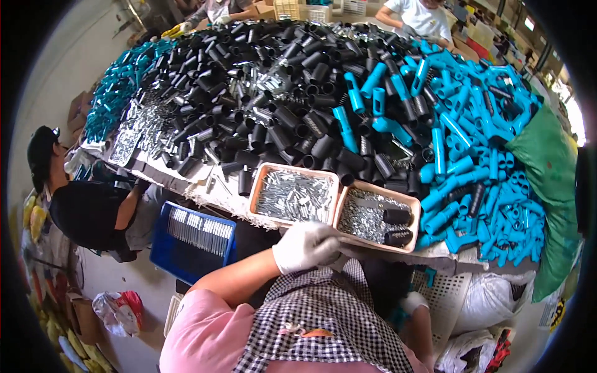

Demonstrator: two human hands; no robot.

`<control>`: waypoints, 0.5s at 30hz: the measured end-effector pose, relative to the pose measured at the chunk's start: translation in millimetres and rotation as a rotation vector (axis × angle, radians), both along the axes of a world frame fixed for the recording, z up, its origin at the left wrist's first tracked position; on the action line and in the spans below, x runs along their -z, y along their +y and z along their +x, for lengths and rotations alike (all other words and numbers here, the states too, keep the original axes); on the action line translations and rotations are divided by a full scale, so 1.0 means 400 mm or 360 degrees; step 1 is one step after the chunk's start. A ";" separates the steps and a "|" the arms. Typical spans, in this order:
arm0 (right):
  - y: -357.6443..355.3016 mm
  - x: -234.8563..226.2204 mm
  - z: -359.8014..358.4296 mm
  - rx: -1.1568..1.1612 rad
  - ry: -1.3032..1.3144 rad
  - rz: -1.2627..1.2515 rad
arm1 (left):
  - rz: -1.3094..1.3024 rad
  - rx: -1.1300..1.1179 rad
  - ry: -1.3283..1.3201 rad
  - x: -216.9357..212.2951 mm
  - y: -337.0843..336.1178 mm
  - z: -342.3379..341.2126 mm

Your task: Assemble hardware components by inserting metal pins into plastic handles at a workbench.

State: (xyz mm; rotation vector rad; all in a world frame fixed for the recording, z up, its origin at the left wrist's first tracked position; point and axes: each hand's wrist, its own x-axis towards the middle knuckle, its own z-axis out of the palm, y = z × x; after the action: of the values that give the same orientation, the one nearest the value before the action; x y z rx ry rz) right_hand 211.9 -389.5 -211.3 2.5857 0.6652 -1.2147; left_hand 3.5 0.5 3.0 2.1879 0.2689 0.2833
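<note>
My left hand (pixel 306 247), in a white glove, is in front of two shallow trays at the table's near edge. Its fingers are curled together, and whatever they hold is hidden. The left tray (pixel 251 205) contains many thin silvery metal pins. In the right tray (pixel 407 248) lie small metal pieces and two black ribbed sleeves (pixel 397 216). Lower down on the right, my right hand (pixel 413 303), also gloved, hangs below the table edge beside a perforated pale crate (pixel 451 304). Its fingers cannot be made out.
Black tubes (pixel 286 118) and teal plastic handles (pixel 460 165) heap across the table. A blue bin (pixel 163 245) with rows of silvery rods stands at lower left. One person (pixel 87 205) sits at left; two others work across the table. A green sack (pixel 547 180) leans at right.
</note>
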 end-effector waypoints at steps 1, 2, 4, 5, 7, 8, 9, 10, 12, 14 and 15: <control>0.008 -0.081 0.005 -0.0061 -0.0106 -0.0106 | 0.0114 -0.0189 -0.0077 -0.033 0.031 0.019; 0.046 -0.165 0.005 -0.0078 -0.0088 -0.0008 | 0.0405 -0.0485 -0.0288 -0.032 0.079 0.043; 0.144 -0.347 -0.024 -0.0154 -0.0068 0.0401 | 0.0387 -0.0868 -0.0600 -0.028 0.241 0.087; 0.191 -0.425 -0.040 -0.0183 0.0170 0.0645 | 0.0494 -0.1034 -0.0469 -0.035 0.327 0.125; 0.295 -0.542 -0.068 -0.0343 0.0587 0.1219 | 0.0886 -0.1205 -0.0404 -0.035 0.534 0.180; 0.341 -0.574 -0.079 -0.0441 0.0751 0.1534 | 0.0807 -0.1244 -0.0252 -0.047 0.620 0.216; 0.384 -0.585 -0.086 -0.0632 0.0690 0.1683 | 0.0872 -0.1278 0.0006 -0.040 0.728 0.243; 0.426 -0.593 -0.095 -0.0697 0.0543 0.1740 | 0.0935 -0.1333 0.0150 -0.041 0.793 0.284; 0.507 -0.595 -0.116 -0.0774 0.0349 0.1873 | 0.1114 -0.1329 0.0456 -0.036 0.898 0.347; 0.572 -0.591 -0.124 -0.0939 0.0292 0.1981 | 0.1290 -0.1203 0.0789 -0.031 0.952 0.395; 0.600 -0.609 -0.131 -0.1019 0.0322 0.1901 | 0.1343 -0.1228 0.0955 -0.021 0.972 0.404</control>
State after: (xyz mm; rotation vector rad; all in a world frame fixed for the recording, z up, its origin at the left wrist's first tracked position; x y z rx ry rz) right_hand 159.6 -149.4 32.4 2.4869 2.6426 -0.9688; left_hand 165.0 389.4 11.2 2.8575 1.5821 0.1531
